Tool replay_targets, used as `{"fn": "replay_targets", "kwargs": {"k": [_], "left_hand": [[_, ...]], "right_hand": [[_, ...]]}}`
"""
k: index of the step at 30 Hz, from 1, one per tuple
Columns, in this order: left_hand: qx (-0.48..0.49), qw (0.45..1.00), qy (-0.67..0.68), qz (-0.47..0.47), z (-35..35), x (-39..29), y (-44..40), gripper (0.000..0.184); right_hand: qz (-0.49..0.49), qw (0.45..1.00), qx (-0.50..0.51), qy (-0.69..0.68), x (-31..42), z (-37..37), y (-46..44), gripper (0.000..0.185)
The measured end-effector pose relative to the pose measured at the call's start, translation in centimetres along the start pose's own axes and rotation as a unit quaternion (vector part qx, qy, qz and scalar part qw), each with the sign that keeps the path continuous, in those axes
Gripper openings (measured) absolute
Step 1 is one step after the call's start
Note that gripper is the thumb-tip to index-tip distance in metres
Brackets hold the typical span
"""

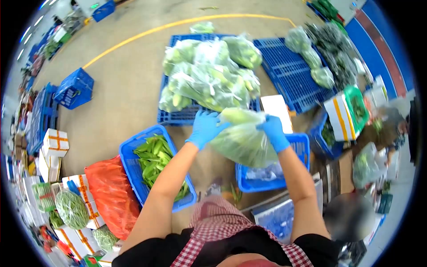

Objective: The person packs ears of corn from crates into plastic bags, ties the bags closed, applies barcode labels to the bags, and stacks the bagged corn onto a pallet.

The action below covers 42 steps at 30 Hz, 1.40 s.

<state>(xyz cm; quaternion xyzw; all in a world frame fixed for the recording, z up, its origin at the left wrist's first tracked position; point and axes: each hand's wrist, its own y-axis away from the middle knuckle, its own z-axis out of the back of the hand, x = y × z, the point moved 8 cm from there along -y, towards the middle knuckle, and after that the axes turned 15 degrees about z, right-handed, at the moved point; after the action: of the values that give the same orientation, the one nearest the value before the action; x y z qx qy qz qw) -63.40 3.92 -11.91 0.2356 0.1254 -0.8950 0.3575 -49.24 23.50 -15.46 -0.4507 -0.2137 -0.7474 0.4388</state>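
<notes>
A clear plastic bag of pale green vegetables [247, 144] hangs in front of me, above the floor and partly over a blue basket [304, 153]. My left hand [205, 129], in a blue glove, is closed on the bag's upper left side, its fingertips partly hidden. Gripping the bag's upper right edge is my right hand [273, 131], also gloved in blue. Crumpled clear plastic [265, 172] lies in the basket below. Just beyond the bag, several filled bags of green vegetables [209, 75] are piled on a blue pallet [165, 117].
To my left stands a blue basket [126, 153] of loose green leaves [155, 160], beside a red mesh sack [111, 191]. Another blue pallet [280, 62] with bagged greens lies at the right. White boxes [56, 142] and a blue crate [74, 89] stand farther left.
</notes>
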Motion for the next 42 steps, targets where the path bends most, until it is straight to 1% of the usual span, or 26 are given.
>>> {"fn": "replay_targets", "kwargs": {"k": [2,3,6,8,11,12,13,15,16,18,21,23,25,26,28,30,32,34,35,36,37,38,39,40,41,42], "left_hand": [[-0.048,0.975,0.201,0.081,2.9,6.0,0.0,0.034],[-0.104,0.973,0.175,0.107,4.4,8.4,1.0,0.032],[-0.156,0.917,0.265,0.255,2.9,17.1,8.2,0.030],[-0.099,0.915,0.182,0.346,-1.6,21.8,15.9,0.032],[0.110,0.888,0.062,0.442,-13.6,28.0,31.8,0.027],[0.248,0.896,-0.063,0.364,-17.4,27.8,37.4,0.027],[0.241,0.860,0.025,0.448,-24.5,34.1,47.9,0.031],[0.527,0.731,0.055,0.431,-27.9,29.5,59.2,0.029],[0.513,0.714,0.104,0.466,-28.3,29.5,59.5,0.027],[0.476,0.672,0.198,0.533,-28.6,30.0,60.1,0.025],[0.412,0.589,0.326,0.614,-27.8,31.2,62.0,0.022],[0.366,0.835,0.138,0.388,-24.1,33.0,54.0,0.020],[0.241,0.956,-0.110,0.130,-17.4,29.2,44.4,0.020],[0.280,0.927,-0.178,0.175,-18.5,31.4,42.8,0.020],[0.237,0.942,-0.162,0.175,-16.4,30.1,40.0,0.020],[0.228,0.936,0.067,0.260,-21.1,34.0,41.4,0.023],[0.325,0.915,-0.027,0.237,-21.8,31.2,44.2,0.027],[0.395,0.895,-0.099,0.181,-19.7,23.5,47.4,0.028],[0.429,0.867,-0.045,0.251,-21.8,23.3,50.1,0.029],[0.458,0.828,0.005,0.323,-23.4,23.3,53.1,0.030],[0.477,0.844,-0.074,0.234,-23.2,20.8,54.6,0.031],[0.496,0.844,-0.154,0.132,-22.3,16.9,56.2,0.032],[0.486,0.853,-0.116,0.152,-21.4,13.7,57.5,0.034],[0.517,0.841,-0.162,-0.010,-26.5,14.6,58.9,0.035],[0.544,0.821,-0.151,-0.084,-28.9,14.5,59.2,0.034],[0.575,0.791,-0.140,-0.157,-30.7,13.3,59.7,0.034]], "right_hand": [[0.050,0.969,0.054,0.237,4.5,-1.4,-9.9,0.031],[0.153,0.972,-0.007,0.180,3.5,-2.4,-15.4,0.033],[0.149,0.944,-0.033,0.292,12.8,-2.5,-24.5,0.032],[0.259,0.953,-0.147,-0.056,15.8,-1.4,-27.7,0.027],[0.324,0.945,-0.016,-0.044,20.9,-6.0,-23.2,0.021],[0.324,0.945,0.037,0.014,19.9,-8.6,-20.2,0.021],[0.281,0.958,0.055,-0.017,19.1,-10.5,-14.8,0.021],[0.194,0.968,0.154,0.052,14.7,-15.9,-3.6,0.024],[0.197,0.970,0.142,-0.001,9.1,-18.9,3.1,0.023],[0.061,0.955,0.280,0.071,1.5,-23.0,17.6,0.022],[-0.075,0.967,0.243,0.027,-6.0,-20.6,38.7,0.026],[-0.230,0.891,0.365,0.142,-5.9,-14.8,47.1,0.026],[-0.235,0.907,0.277,0.214,-10.3,-8.8,54.9,0.025],[-0.263,0.878,0.267,0.298,-10.5,-4.9,56.6,0.021],[-0.286,0.906,0.072,0.305,-15.1,1.5,62.2,0.017],[-0.315,0.901,-0.298,0.014,-6.8,5.3,64.1,0.017],[-0.311,0.826,-0.437,-0.173,-0.7,3.0,67.9,0.022],[-0.291,0.853,-0.400,-0.168,4.0,-1.4,73.6,0.026],[-0.265,0.868,-0.369,-0.199,4.7,-4.9,77.6,0.023],[-0.361,0.810,-0.400,-0.230,2.2,-10.7,84.3,0.022],[-0.411,0.791,-0.387,-0.234,2.7,-15.9,89.6,0.025],[-0.374,0.861,-0.318,-0.133,3.2,-19.1,93.3,0.026],[-0.345,0.904,-0.250,-0.028,3.6,-23.0,97.7,0.028],[-0.350,0.915,-0.200,0.002,6.0,-25.8,100.4,0.031],[-0.351,0.924,-0.150,0.033,8.5,-28.4,103.0,0.033],[-0.484,0.812,-0.311,-0.096,9.2,-29.6,106.4,0.033]]}}
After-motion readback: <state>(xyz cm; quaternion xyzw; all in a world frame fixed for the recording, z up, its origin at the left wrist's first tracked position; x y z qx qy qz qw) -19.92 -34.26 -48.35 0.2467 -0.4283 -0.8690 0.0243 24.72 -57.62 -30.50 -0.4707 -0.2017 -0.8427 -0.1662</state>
